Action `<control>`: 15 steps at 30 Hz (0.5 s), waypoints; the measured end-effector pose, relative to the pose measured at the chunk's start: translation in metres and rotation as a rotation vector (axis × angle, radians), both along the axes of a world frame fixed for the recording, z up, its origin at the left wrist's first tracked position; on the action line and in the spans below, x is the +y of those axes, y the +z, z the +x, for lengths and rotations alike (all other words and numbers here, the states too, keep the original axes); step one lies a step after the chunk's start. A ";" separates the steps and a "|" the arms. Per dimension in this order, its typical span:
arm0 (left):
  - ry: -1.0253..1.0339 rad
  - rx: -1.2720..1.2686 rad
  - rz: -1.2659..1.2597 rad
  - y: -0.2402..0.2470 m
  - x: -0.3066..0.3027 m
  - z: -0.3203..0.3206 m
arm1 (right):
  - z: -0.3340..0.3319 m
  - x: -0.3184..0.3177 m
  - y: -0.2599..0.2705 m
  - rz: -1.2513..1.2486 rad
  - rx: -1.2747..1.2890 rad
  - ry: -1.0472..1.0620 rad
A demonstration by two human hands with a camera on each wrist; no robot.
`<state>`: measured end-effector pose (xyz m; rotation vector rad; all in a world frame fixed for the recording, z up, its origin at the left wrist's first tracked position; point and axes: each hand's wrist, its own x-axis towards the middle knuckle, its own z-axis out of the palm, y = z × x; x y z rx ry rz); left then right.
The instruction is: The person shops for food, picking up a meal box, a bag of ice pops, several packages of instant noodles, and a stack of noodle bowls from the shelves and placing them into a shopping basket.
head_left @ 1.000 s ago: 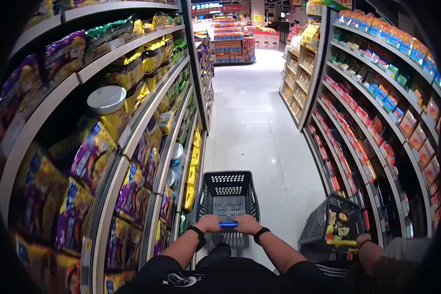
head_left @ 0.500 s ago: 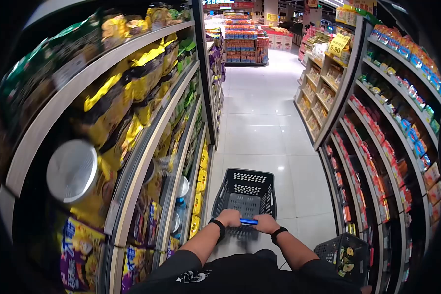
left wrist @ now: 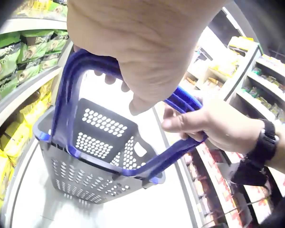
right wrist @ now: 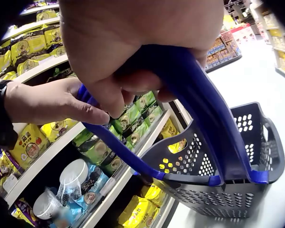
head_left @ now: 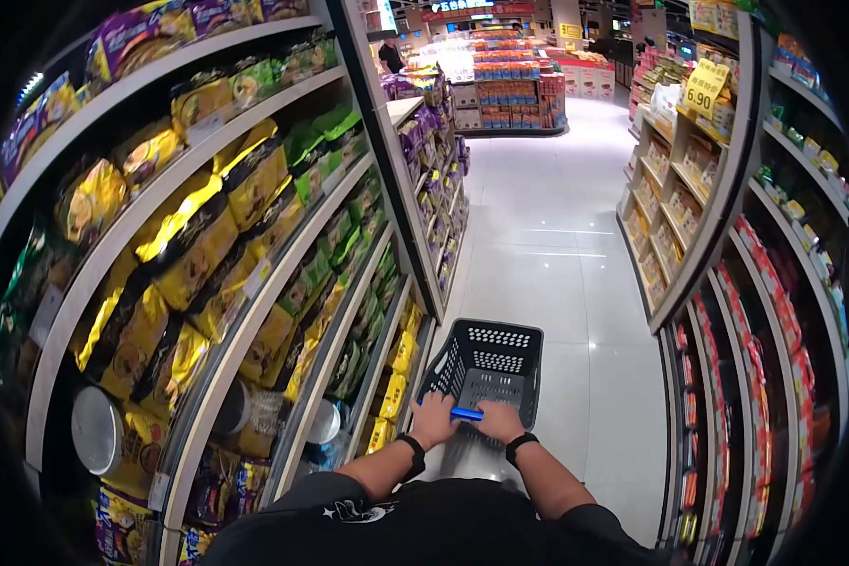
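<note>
A grey perforated shopping basket (head_left: pixel 487 366) with a blue handle (head_left: pixel 466 413) rolls ahead of me in a shop aisle. My left hand (head_left: pixel 433 419) grips the handle's left part and my right hand (head_left: pixel 499 421) grips its right part, both wearing black wrist straps. In the left wrist view my left hand (left wrist: pixel 147 52) curls round the blue handle (left wrist: pixel 80 66) above the empty basket (left wrist: pixel 92 156), with the other hand beside it. In the right wrist view my right hand (right wrist: pixel 133 42) wraps the handle (right wrist: pixel 199 99) over the basket (right wrist: pixel 228 175).
Shelves of yellow, green and purple snack bags (head_left: pixel 198 236) run close along the left. Shelves of red packets (head_left: pixel 755 311) line the right, with a yellow 6.90 price sign (head_left: pixel 703 87). The white tiled floor (head_left: pixel 547 245) leads to a display stand (head_left: pixel 509 90) far ahead.
I have moved forward along the aisle with the basket. The second basket and the other person's hand at the right have dropped out of view. Both hands keep their grip.
</note>
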<state>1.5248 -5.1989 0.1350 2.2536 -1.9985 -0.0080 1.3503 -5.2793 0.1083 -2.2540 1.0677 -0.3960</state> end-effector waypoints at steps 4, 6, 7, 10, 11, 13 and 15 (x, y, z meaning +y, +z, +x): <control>-0.010 0.142 0.025 -0.011 -0.058 -0.003 | 0.001 -0.068 -0.004 -0.011 0.022 0.013; -0.015 0.183 0.057 -0.010 -0.092 0.003 | 0.002 -0.102 -0.003 0.003 0.023 0.025; -0.035 0.192 0.040 -0.011 -0.109 0.008 | 0.006 -0.119 0.000 0.026 0.033 0.033; -0.079 0.231 -0.039 -0.014 -0.164 0.022 | 0.018 -0.178 0.004 0.070 0.053 0.058; -0.086 0.229 -0.088 -0.017 -0.186 0.027 | 0.023 -0.199 0.000 0.055 0.041 0.037; -0.084 0.206 -0.194 -0.020 -0.227 0.031 | 0.029 -0.241 -0.008 0.008 0.033 0.045; -0.047 0.192 -0.180 -0.014 -0.271 0.033 | 0.035 -0.284 -0.008 -0.004 0.013 0.030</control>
